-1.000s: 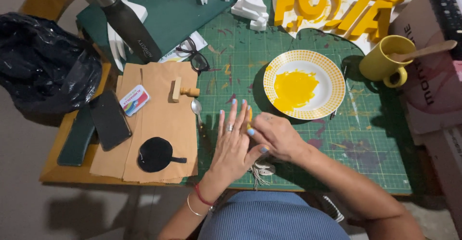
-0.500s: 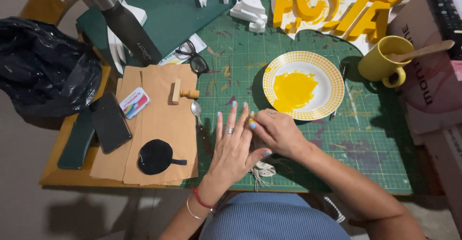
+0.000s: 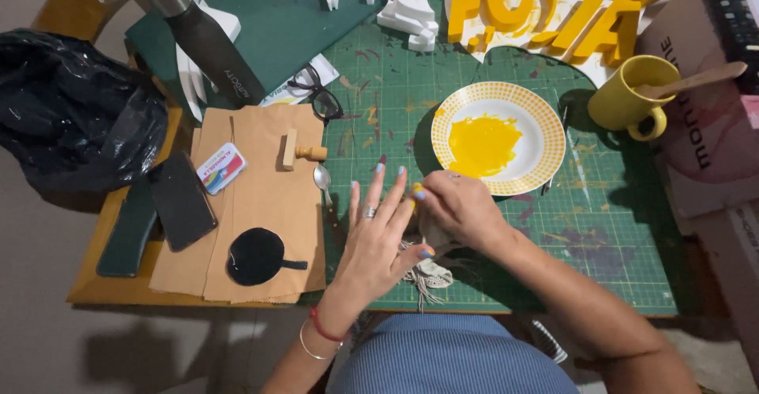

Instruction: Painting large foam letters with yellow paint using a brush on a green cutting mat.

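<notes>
On green mat (image 3: 617, 228): right hand (image 3: 462, 208) grip clamped on cloth (image 3: 427, 271); left hand (image 3: 379, 236) splayed; plate (image 3: 545, 137) beside.

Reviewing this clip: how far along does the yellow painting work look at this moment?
Done: several big letters already yellow; paint poured on the plate. In hand: the right hand rubs the left hand's fingertips with a frayed cloth, where a yellow smear shows. Left: the white shapes at the top of the cutting mat are unpainted.
</notes>
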